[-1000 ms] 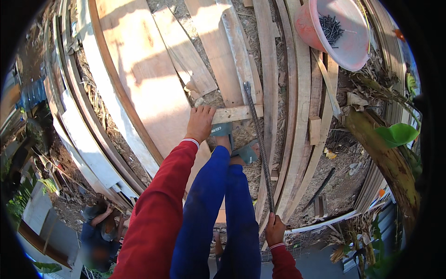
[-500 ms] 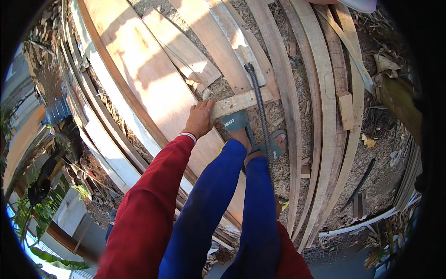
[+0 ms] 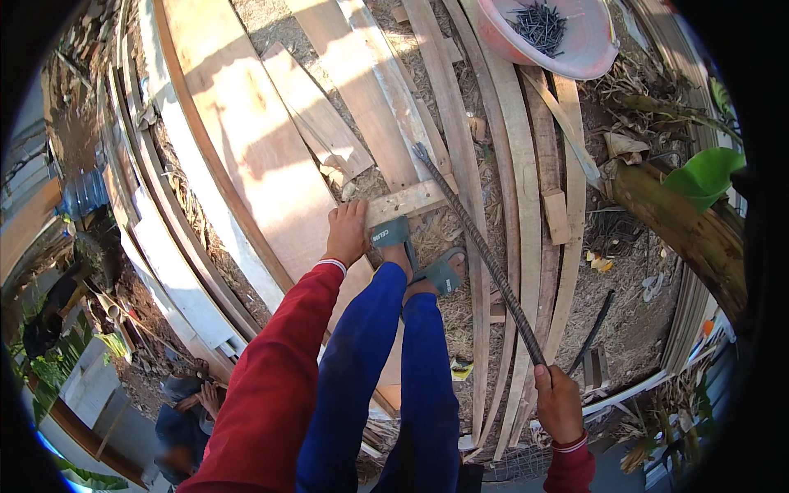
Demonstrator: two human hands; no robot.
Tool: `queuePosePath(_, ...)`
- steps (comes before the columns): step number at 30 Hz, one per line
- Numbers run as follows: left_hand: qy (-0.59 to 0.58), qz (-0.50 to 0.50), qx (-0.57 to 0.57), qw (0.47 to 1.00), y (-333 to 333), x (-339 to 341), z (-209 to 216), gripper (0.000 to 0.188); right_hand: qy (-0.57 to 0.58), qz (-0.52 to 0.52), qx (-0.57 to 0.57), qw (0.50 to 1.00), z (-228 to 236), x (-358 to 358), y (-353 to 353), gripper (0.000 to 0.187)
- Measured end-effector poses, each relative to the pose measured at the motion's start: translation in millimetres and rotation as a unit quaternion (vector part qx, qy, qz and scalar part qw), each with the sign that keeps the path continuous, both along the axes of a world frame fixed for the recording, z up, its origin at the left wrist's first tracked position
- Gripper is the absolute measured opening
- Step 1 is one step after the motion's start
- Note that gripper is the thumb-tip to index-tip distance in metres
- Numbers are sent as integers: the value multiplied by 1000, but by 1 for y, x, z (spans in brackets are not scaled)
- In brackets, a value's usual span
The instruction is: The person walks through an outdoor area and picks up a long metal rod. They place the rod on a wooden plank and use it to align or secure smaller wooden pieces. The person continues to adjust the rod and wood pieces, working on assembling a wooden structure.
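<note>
My left hand [image 3: 347,232] grips the left end of a short wooden board [image 3: 404,205] that has small marks or holes along it. In my right hand [image 3: 559,403], at the lower right, is the near end of a long ribbed steel pry bar [image 3: 493,261]. The bar slants up and left across the board's right end, and its split, claw-like tip reaches just beyond the board. Whether the tip touches wood I cannot tell. My green sandals [image 3: 444,274] are close by, one against the board's near edge.
A pink basin [image 3: 592,64] holding many nails [image 3: 538,29] stands at the far right. Long planks [image 3: 526,164] lie along the right, and a wide plywood sheet [image 3: 246,140] lies on the left. A banana stem [image 3: 674,222] is at right. Another person [image 3: 185,419] is at lower left.
My right hand has come into sight from behind my leg, out to the right with the pry bar. The bar has swung from near upright to a slant. My left hand stays on the board.
</note>
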State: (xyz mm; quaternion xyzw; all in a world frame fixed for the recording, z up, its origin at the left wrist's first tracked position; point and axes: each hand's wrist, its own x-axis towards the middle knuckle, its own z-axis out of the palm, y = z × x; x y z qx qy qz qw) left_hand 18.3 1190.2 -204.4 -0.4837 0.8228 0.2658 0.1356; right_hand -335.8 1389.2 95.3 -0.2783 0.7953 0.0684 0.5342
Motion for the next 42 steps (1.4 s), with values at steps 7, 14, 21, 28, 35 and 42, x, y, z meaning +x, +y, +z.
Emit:
queuePosePath(7, 6, -21, -21, 1000, -10, -2, -33, 64, -105, -171, 158, 967, 20, -1, -43, 54)
queuePosePath(14, 20, 10, 27, 999, -12, -1, -47, 65, -98, -299, 225, 922, 47, 63, -65, 46)
queuePosePath(21, 41, 19, 51, 998, -18, 0, -42, 65, -38, -136, 84, 986, 12, 107, -18, 52)
queuePosePath(28, 177, 481, 245, 823, 31, -120, 61, 50, -112, -390, 266, 874, 30, 79, -34, 57)
queuePosePath(35, 188, 715, 380, 557, 94, -197, 47, 45, -19, -80, 26, 996, -21, 109, 27, 53)
queuePosePath(42, 22, 239, -93, 966, 41, -91, -13, 80, -83, -186, 98, 974, -24, 89, 40, 50)
